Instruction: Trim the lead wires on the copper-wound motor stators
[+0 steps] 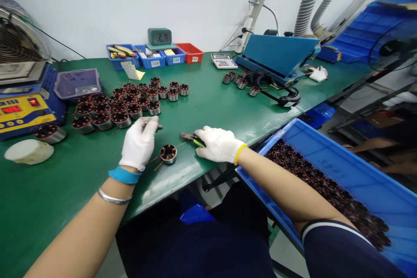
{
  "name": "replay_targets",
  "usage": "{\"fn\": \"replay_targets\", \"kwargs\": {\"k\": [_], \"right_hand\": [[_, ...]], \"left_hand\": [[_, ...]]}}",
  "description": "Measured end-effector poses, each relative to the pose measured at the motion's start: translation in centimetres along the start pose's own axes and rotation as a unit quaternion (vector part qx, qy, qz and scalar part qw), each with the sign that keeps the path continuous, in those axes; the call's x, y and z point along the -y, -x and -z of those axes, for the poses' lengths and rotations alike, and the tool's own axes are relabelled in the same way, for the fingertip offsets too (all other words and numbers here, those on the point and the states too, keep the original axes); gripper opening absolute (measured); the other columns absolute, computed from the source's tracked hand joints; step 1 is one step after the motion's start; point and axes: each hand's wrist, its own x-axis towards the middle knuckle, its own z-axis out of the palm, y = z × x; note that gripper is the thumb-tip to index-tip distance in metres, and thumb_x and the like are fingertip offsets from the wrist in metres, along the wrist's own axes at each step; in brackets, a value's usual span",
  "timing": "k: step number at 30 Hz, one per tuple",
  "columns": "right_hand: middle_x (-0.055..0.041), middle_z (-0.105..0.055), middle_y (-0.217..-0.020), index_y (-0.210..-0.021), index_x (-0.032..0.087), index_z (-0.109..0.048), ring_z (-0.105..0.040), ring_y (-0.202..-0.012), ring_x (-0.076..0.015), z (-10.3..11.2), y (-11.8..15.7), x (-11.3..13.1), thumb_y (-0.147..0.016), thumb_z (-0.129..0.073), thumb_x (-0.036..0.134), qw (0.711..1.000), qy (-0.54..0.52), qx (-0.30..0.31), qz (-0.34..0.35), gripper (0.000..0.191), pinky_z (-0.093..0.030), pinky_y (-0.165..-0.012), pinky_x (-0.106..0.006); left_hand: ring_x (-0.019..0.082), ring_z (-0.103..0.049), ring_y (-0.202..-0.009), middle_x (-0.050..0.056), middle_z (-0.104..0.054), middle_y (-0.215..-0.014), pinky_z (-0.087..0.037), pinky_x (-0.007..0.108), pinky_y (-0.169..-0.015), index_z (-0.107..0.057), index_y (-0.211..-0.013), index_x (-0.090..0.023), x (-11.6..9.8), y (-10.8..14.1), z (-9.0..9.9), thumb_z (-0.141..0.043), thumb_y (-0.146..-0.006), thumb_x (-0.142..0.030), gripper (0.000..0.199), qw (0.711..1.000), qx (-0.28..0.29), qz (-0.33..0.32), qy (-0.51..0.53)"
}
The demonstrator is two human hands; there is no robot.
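Note:
My right hand [216, 144], in a white glove, is closed around green-handled pliers [188, 136] whose jaws point left, just above the table. Between my hands a motor stator [168, 153] stands upright, its copper wire ends sticking out to both sides. My left hand [140, 141], also gloved, is up and to the left of this stator with thumb and fingers pinched together. A small dark tip shows past those fingers; what it belongs to is hidden. Several more stators [121, 119] stand in a group just beyond my left hand.
At the right, a blue crate [342, 173] holds many wound stators. Small blue and red bins [189, 53] and a clock [159, 36] line the wall. A calculator [224, 61], a blue machine [276, 56], a yellow-blue soldering unit [24, 110] and a round white container [29, 152] also occupy the table.

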Motion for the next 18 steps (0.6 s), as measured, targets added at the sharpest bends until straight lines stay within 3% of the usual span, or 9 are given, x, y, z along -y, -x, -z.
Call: {"fn": "replay_targets", "kwargs": {"k": [2, 5, 7, 8, 11, 14, 16, 18], "right_hand": [[-0.0142, -0.058, -0.112, -0.12, 0.019, -0.054, -0.058, -0.098, -0.0322, -0.4, -0.2, 1.0, -0.076, -0.057, 0.05, 0.997, 0.036, -0.059, 0.034, 0.054, -0.048, -0.078, -0.045], [-0.0146, -0.052, -0.126, -0.122, 0.017, -0.051, -0.052, -0.11, -0.0298, -0.8, -0.4, 3.4, -0.074, -0.062, 0.053, 0.972, 0.012, -0.154, 0.175, 0.061, -0.043, -0.09, -0.043], [-0.0117, -0.052, -0.126, -0.115, 0.019, -0.054, -0.053, -0.108, -0.0275, -1.2, -0.7, 5.3, -0.076, -0.06, 0.052, 0.955, 0.014, -0.16, 0.251, 0.051, -0.043, -0.089, -0.042], [-0.0104, -0.055, -0.121, -0.111, 0.019, -0.055, -0.056, -0.102, -0.0263, -1.4, -0.9, 6.0, -0.08, -0.058, 0.05, 0.956, 0.022, -0.147, 0.255, 0.044, -0.045, -0.084, -0.041], [-0.0062, -0.06, -0.104, -0.103, 0.021, -0.056, -0.06, -0.086, -0.0232, -1.5, -1.5, 7.1, -0.084, -0.052, 0.045, 0.969, 0.016, -0.111, 0.219, 0.031, -0.048, -0.068, -0.036], [-0.0041, -0.061, -0.101, -0.099, 0.023, -0.057, -0.061, -0.084, -0.0212, -0.6, -2.2, 4.9, -0.083, -0.053, 0.049, 0.979, -0.031, -0.121, 0.161, 0.031, -0.047, -0.066, -0.032], [-0.0034, -0.062, -0.103, -0.1, 0.025, -0.059, -0.062, -0.086, -0.021, 0.6, -3.3, 1.7, -0.081, -0.054, 0.051, 0.986, -0.064, -0.138, 0.061, 0.032, -0.047, -0.068, -0.031], [-0.0053, -0.062, -0.108, -0.103, 0.025, -0.06, -0.061, -0.094, -0.0239, 1.8, -4.9, -2.1, -0.079, -0.056, 0.051, 0.982, -0.063, -0.151, -0.093, 0.035, -0.048, -0.075, -0.034]], "left_hand": [[0.022, -0.063, -0.091, 0.008, -0.069, -0.091, -0.048, 0.036, -0.088, -0.062, -0.09, -0.017, 0.4, -0.6, 0.6, -0.046, -0.082, -0.051, 0.038, 0.999, -0.042, 0.013, -0.007], [0.024, -0.06, -0.103, 0.011, -0.067, -0.105, -0.045, 0.037, -0.097, -0.062, -0.1, -0.014, 0.1, -1.0, 1.3, -0.047, -0.083, -0.044, 0.038, 0.994, -0.064, 0.036, -0.079], [0.025, -0.059, -0.108, 0.013, -0.065, -0.111, -0.043, 0.039, -0.1, -0.061, -0.106, -0.013, -0.6, -1.0, 1.6, -0.048, -0.083, -0.041, 0.039, 0.987, -0.085, 0.043, -0.13], [0.026, -0.059, -0.109, 0.014, -0.065, -0.113, -0.043, 0.04, -0.1, -0.061, -0.109, -0.013, -0.8, -1.0, 1.8, -0.049, -0.083, -0.041, 0.04, 0.983, -0.1, 0.045, -0.15], [0.033, -0.057, -0.112, 0.016, -0.063, -0.117, -0.042, 0.049, -0.099, -0.058, -0.117, -0.014, -1.2, -1.3, 2.5, -0.05, -0.082, -0.044, 0.047, 0.969, -0.116, 0.053, -0.212], [0.044, -0.049, -0.118, 0.022, -0.058, -0.123, -0.04, 0.059, -0.096, -0.053, -0.126, -0.011, -1.0, -1.9, 3.4, -0.05, -0.08, -0.05, 0.061, 0.944, -0.104, 0.055, -0.309], [0.048, -0.043, -0.12, 0.026, -0.052, -0.128, -0.038, 0.062, -0.095, -0.051, -0.128, -0.009, -0.7, -2.2, 3.7, -0.049, -0.079, -0.051, 0.065, 0.924, -0.099, 0.043, -0.365], [0.048, -0.038, -0.124, 0.027, -0.046, -0.134, -0.034, 0.063, -0.098, -0.051, -0.127, -0.008, -0.3, -2.4, 3.9, -0.047, -0.079, -0.051, 0.065, 0.91, -0.093, 0.027, -0.403]]}}
